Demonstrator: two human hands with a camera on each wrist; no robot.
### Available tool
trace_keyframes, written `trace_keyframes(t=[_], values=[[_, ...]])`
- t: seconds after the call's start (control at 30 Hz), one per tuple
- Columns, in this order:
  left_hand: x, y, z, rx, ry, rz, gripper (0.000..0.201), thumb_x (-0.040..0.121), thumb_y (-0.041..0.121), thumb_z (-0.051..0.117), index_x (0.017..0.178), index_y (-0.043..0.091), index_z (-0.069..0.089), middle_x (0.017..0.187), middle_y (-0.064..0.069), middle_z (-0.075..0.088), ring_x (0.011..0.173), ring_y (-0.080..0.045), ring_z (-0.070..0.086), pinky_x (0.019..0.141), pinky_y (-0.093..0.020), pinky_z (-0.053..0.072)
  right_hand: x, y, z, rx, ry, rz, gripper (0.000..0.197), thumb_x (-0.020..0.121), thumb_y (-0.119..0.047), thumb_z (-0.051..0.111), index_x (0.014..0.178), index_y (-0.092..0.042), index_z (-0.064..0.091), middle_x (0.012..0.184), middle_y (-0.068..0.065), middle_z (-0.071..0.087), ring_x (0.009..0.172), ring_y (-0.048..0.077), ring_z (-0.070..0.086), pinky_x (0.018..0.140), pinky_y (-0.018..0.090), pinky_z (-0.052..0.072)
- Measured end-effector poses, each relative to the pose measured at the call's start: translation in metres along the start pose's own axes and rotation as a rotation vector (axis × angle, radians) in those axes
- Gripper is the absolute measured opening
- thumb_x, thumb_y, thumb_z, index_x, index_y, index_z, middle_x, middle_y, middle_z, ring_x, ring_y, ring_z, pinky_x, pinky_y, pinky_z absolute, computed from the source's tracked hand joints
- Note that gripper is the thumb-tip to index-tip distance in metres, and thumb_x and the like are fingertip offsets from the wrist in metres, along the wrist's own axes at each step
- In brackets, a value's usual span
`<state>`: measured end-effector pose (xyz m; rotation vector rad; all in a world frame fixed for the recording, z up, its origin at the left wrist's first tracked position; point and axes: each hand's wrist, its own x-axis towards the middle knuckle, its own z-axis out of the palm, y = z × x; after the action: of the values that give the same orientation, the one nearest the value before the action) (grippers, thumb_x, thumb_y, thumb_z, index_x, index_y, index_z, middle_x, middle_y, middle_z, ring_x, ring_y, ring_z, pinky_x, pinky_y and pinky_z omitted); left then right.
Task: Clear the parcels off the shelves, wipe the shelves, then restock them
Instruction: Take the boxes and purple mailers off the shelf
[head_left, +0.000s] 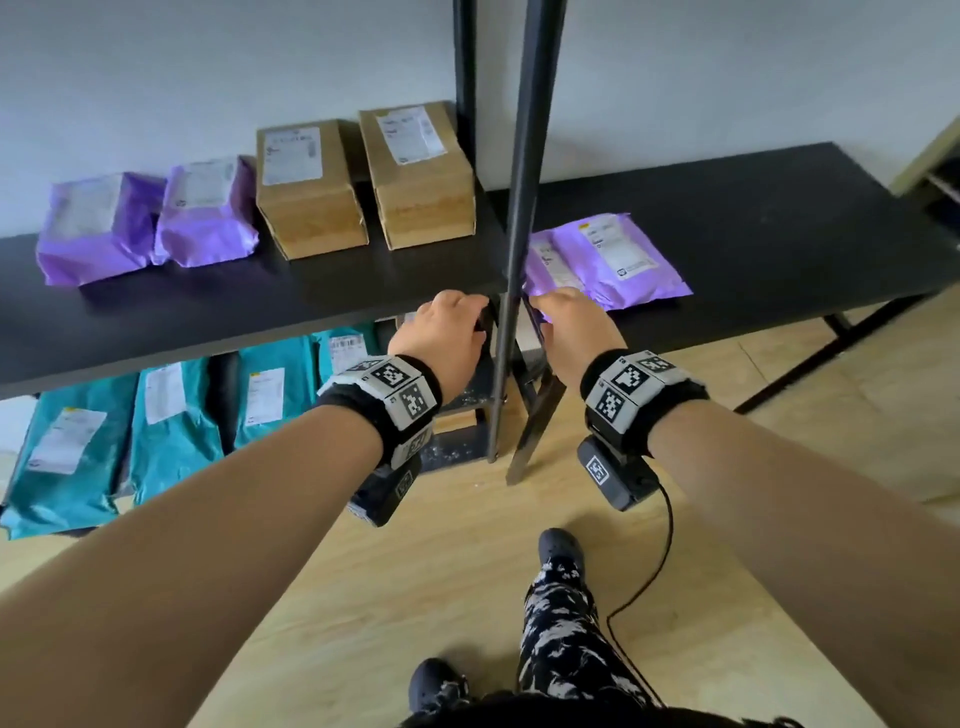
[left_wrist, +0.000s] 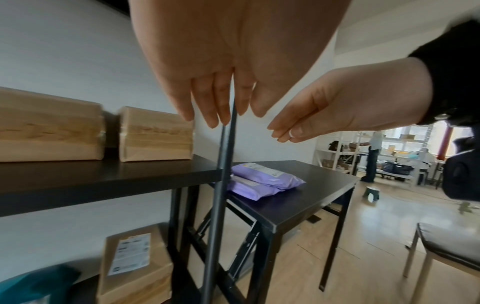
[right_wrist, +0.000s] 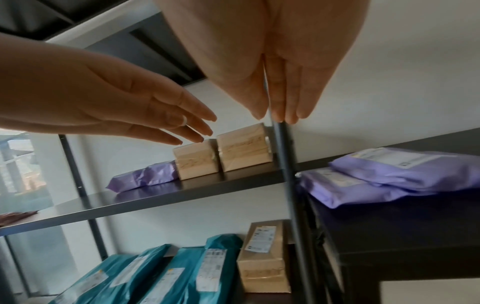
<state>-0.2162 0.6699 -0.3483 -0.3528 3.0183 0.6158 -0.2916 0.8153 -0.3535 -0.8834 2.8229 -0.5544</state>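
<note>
Both hands were stretched forward with straight, relaxed fingers and held nothing: the left hand (head_left: 441, 332) hovered just left of the shelf's thin black upright post (head_left: 511, 291), the right hand (head_left: 574, 325) just right of it, near the front edge of the shelf board. Judging from that pose, the reach was aimed past the post at the shelf, probably for one of the two cardboard boxes (head_left: 421, 176) standing side by side next to the post on the middle shelf (head_left: 249, 322). The boxes were rigid and square-edged with white labels on top, so each should lift cleanly between flat palms. Left of them lay two puffy purple mailer bags (head_left: 150, 218), soft, glossy and likely slippery. Two more purple mailers (head_left: 608, 260) were stacked on the dark table (head_left: 769, 208) beside the shelf, seemingly parked there while clearing went on. On the lower shelf, teal mailers (head_left: 171, 426) leaned in a row beside another brown box (right_wrist: 262, 257).
</note>
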Motion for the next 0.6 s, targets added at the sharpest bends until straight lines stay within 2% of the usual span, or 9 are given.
trace_keyframes(t=[0.13, 0.27, 0.33, 0.43, 0.5, 0.6], values=[[0.048, 0.047, 0.032, 0.001, -0.066, 0.021, 0.044, 0.095, 0.026, 0.043, 0.139, 0.025, 0.038, 0.139, -0.004, 0.04, 0.128, -0.028, 0.041, 0.099, -0.042, 0.042, 0.023, 0.074, -0.011, -0.024, -0.019, 0.093, 0.042, 0.093, 0.0, 0.044, 0.133, -0.01, 0.049, 0.133, 0.011, 0.05, 0.122, 0.026, 0.048, 0.1, 0.033, 0.039], [0.103, 0.087, 0.066, 0.008, -0.126, -0.048, 0.052, 0.095, 0.028, 0.046, 0.144, 0.023, 0.031, 0.145, -0.005, 0.032, 0.133, -0.028, 0.035, 0.106, -0.038, 0.034, 0.062, 0.151, -0.016, -0.004, -0.039, 0.145, 0.043, 0.094, -0.008, 0.045, 0.136, -0.015, 0.046, 0.137, 0.009, 0.045, 0.124, 0.029, 0.046, 0.097, 0.037, 0.043], [0.13, 0.1, 0.083, 0.021, -0.162, -0.093, 0.056, 0.093, 0.03, 0.05, 0.144, 0.023, 0.029, 0.147, -0.005, 0.028, 0.135, -0.028, 0.031, 0.108, -0.039, 0.034, 0.082, 0.183, -0.018, -0.012, -0.069, 0.148, 0.046, 0.093, -0.014, 0.049, 0.138, -0.019, 0.044, 0.142, 0.007, 0.04, 0.128, 0.029, 0.039, 0.101, 0.038, 0.04], [0.164, 0.11, 0.105, 0.078, -0.199, -0.162, 0.064, 0.091, 0.032, 0.053, 0.146, 0.022, 0.022, 0.153, -0.006, 0.015, 0.141, -0.03, 0.018, 0.11, -0.041, 0.03, 0.109, 0.218, -0.015, -0.12, -0.205, 0.106, 0.059, 0.089, -0.03, 0.056, 0.143, -0.029, 0.032, 0.151, 0.005, 0.024, 0.136, 0.031, 0.023, 0.108, 0.043, 0.031], [0.182, 0.111, 0.118, 0.112, -0.223, -0.22, 0.07, 0.09, 0.033, 0.054, 0.148, 0.024, 0.015, 0.156, -0.007, 0.006, 0.144, -0.032, 0.006, 0.113, -0.043, 0.023, 0.126, 0.233, -0.009, -0.199, -0.312, 0.069, 0.07, 0.086, -0.044, 0.058, 0.146, -0.038, 0.021, 0.157, 0.001, 0.006, 0.142, 0.036, 0.007, 0.113, 0.052, 0.019], [0.2, 0.11, 0.133, 0.177, -0.281, -0.295, 0.084, 0.086, 0.042, 0.059, 0.149, 0.025, 0.005, 0.157, -0.007, -0.004, 0.144, -0.037, -0.001, 0.115, -0.047, 0.018, 0.146, 0.245, 0.003, -0.242, -0.427, -0.004, 0.082, 0.081, -0.055, 0.061, 0.145, -0.048, 0.01, 0.157, -0.002, -0.015, 0.142, 0.04, -0.011, 0.112, 0.063, 0.008]])
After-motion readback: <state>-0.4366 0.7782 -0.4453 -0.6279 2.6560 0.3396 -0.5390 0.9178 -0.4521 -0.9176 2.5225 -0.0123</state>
